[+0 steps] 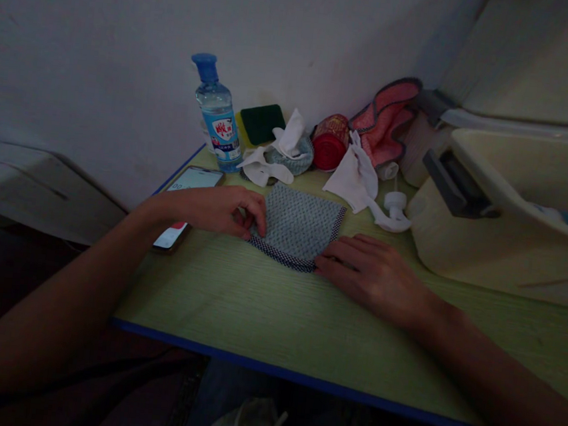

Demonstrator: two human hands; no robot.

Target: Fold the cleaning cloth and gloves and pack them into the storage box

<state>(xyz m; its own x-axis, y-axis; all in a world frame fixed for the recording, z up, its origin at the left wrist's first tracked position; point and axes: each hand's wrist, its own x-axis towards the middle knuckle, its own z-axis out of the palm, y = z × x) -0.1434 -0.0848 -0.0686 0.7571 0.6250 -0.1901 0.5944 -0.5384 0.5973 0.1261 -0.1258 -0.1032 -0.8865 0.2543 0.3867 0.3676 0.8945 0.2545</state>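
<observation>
A grey-green cloth with a dark checked border lies folded into a flat square on the table. At its near left corner, my left hand pinches the edge between thumb and fingers. My right hand is at the near right corner, thumb and fingers closed on the border there. Part of each corner is hidden under the fingers. Just beyond the cloth are crumpled white cloths and a rolled-up grey-green cloth.
A phone lies partly behind my left wrist. Along the wall stand a blue-capped detergent bottle, a green-and-yellow sponge, a red-lidded jar and a pink cloth. A cream bin with a dark handle occupies the right. The table's blue edge runs in front.
</observation>
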